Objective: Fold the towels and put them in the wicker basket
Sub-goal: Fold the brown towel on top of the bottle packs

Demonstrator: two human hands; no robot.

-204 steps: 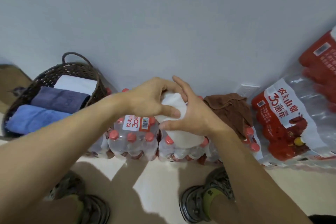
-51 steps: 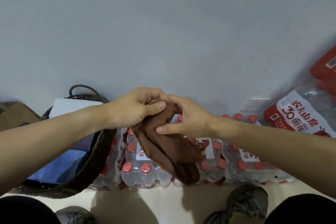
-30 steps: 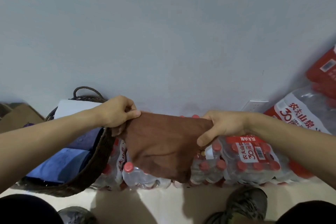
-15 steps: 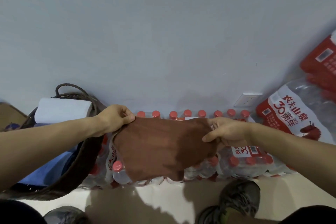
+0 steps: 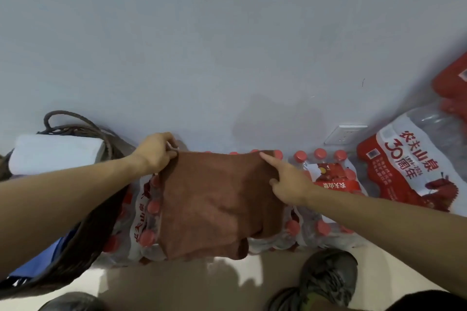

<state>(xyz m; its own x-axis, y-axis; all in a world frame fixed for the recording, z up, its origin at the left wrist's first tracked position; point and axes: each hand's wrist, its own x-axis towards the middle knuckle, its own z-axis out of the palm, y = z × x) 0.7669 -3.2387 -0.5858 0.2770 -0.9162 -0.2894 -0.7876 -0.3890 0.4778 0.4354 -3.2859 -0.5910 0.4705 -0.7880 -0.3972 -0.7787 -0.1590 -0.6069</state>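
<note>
Behind everything, a plain grey wall (image 5: pixel 227 33). Along its foot, shrink-wrapped packs of red-capped water bottles (image 5: pixel 328 179), serving as the work surface. At the left, the dark woven wicker basket (image 5: pixel 75 247), already carrying a folded white towel (image 5: pixel 55 151) at the far end and a blue towel (image 5: pixel 38 267) lower down.

On top of the bottle packs, just beside the basket, the square brown terry towel (image 5: pixel 217 204): spread open, near edge drooping over the front of the packs, a shallow wrinkle across the middle.

Left hand (image 5: pixel 156 153): fingers closed in a pinch on the far left corner. Right hand (image 5: pixel 288 184): index finger stretched flat toward the far right corner, thumb against the right edge; impossible to tell whether anything clamps underneath.

Likely step: squaring the cloth before the first fold. To do it well:
- Keep the far edge taut between both corners.
- Smooth the middle wrinkle outward first.
- Secure the right corner with a proper pinch.
- Mind the bumpy caps below; press lightly, or expect a crooked crease.
- Lift the hanging edge evenly to meet the far one.
</note>
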